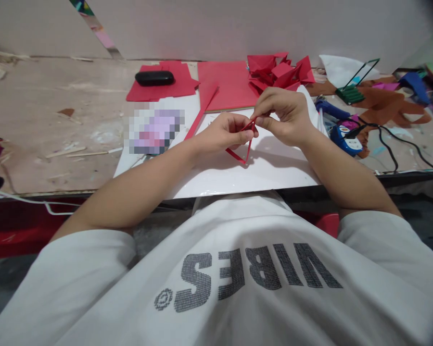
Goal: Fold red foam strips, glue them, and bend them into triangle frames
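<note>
A thin red strip (248, 153), folded into angular bends, hangs between my two hands above a white board. My left hand (228, 130) pinches it between thumb and fingers, with part of the strip hidden behind the fingers. From the right, my right hand (282, 115) pinches the upper end of the same strip, its fingertips touching or nearly touching those of the left. A longer flat red strip (205, 111) lies beyond my left hand. Under both hands is the white board (285, 168), on which their shadows fall.
At the back are red sheets (223, 79), a black case (154, 78) and a heap of folded red pieces (279, 72). A pixelated phone-like object (157, 130) lies left. On the right sit a blue device (346, 139) with a black cable, a green stand (350, 93) and brown scraps.
</note>
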Tool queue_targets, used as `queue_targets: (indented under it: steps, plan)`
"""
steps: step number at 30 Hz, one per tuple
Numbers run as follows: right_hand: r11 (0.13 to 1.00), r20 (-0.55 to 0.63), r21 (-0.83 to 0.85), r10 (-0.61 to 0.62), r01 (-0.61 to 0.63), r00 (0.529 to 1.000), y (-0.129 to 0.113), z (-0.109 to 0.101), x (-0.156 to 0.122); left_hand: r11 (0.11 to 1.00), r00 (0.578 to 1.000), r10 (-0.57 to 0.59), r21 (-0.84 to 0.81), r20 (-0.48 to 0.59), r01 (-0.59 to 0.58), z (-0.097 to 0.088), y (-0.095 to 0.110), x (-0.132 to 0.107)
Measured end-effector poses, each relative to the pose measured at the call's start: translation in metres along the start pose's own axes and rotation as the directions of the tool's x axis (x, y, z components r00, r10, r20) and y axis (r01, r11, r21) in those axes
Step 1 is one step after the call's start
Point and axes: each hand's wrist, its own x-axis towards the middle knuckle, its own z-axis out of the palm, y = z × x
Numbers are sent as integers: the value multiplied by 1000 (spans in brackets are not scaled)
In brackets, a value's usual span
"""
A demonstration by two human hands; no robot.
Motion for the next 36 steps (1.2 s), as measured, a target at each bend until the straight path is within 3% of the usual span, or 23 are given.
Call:
queue_targets:
  steps: [15, 22, 30, 36]
  plan:
    - [987, 110, -128, -79, 93, 991, 8, -2, -4, 998, 994, -66, -14, 86, 67, -3, 2, -1]
    - [950, 106, -165, -251, 266, 962, 2, 2, -3, 994, 985, -60, 99, 161, 45, -2, 5, 0]
    - [948, 117, -162, -256, 273, 960, -1, 4, -3, 993, 985, -93, 90, 149, 80, 1, 2, -3]
    - [966, 140, -155, -185, 206, 973, 1, 2, -4, 991, 985, -123, 60, 122, 116, 3, 5, -3]
